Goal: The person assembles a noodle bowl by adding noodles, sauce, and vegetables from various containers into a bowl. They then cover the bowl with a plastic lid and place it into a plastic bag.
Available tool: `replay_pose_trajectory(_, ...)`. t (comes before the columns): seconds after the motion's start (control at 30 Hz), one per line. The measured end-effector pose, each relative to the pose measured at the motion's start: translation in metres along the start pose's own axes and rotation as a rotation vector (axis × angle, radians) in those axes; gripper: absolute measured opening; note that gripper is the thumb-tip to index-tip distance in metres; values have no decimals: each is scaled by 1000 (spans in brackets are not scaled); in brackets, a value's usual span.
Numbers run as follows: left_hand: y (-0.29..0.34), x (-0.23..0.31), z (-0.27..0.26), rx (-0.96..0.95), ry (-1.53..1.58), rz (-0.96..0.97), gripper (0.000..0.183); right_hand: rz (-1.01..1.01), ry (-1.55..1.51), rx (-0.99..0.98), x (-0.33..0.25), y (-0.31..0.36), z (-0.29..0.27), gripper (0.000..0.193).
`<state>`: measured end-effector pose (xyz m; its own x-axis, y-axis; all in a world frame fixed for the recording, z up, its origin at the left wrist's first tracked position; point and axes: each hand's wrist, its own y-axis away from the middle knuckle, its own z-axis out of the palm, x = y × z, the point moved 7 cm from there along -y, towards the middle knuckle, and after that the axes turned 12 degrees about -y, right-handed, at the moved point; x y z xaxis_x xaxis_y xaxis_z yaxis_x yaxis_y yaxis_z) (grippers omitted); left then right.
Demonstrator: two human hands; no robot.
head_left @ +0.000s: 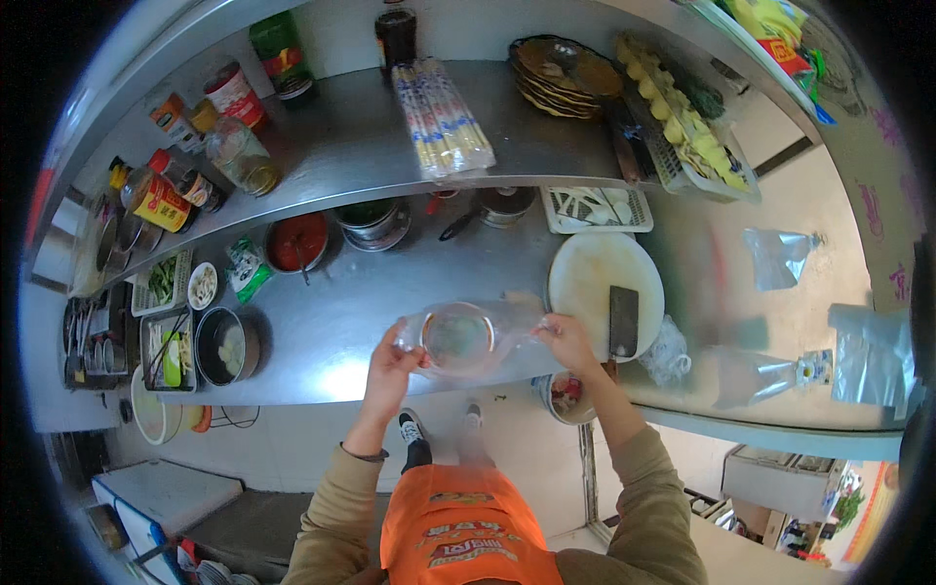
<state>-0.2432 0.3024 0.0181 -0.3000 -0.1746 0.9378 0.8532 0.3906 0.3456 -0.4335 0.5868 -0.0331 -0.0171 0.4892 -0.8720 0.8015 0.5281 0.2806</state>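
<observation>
In front of me, a clear plastic bag (512,343) is stretched between my two hands near the front edge of the steel counter (322,336). My left hand (390,370) pinches its left side, and my right hand (573,343) pinches its right corner. A round, shiny-rimmed thing (458,341), perhaps a bowl, shows in or through the plastic; I cannot tell which. Just beyond my right hand lies a round white cutting board (585,268) with a dark cleaver (624,317) on it. A crumpled plastic bag (671,353) sits beside the board.
At the left stand a dark pot (226,346) and a tray (168,363) of food. A red sauce bowl (295,242) is farther back. The overhead shelf (341,136) carries bottles, wrapped chopsticks (441,122) and stacked plates (561,78). Below the counter edge is a bucket (567,398).
</observation>
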Motion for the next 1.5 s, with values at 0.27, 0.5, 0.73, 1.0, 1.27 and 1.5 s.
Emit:
replay_pose_trajectory(0.27,-20,18,-8,16,-33,21,18,-189,-235,-109,-85,27,24,10)
replay_pose_trajectory(0.5,-22,39,2,12,-85,98,18,-150,-87,-162,-143,34,28,14)
replay_pose_trajectory(0.73,-6,49,18,-9,-315,188,16,-693,42,14,-158,44,36,14)
replay_pose_trajectory(1.0,-12,91,85,-53,-1205,718,6,-361,-504,-193,-91,-13,100,18)
replay_pose_trajectory(1.27,-41,85,74,-46,-877,690,14,-630,-178,-202,-107,-1,95,15)
replay_pose_trajectory(1.5,-53,38,58,-184,-662,429,4,-212,-484,-325,-87,-24,96,11)
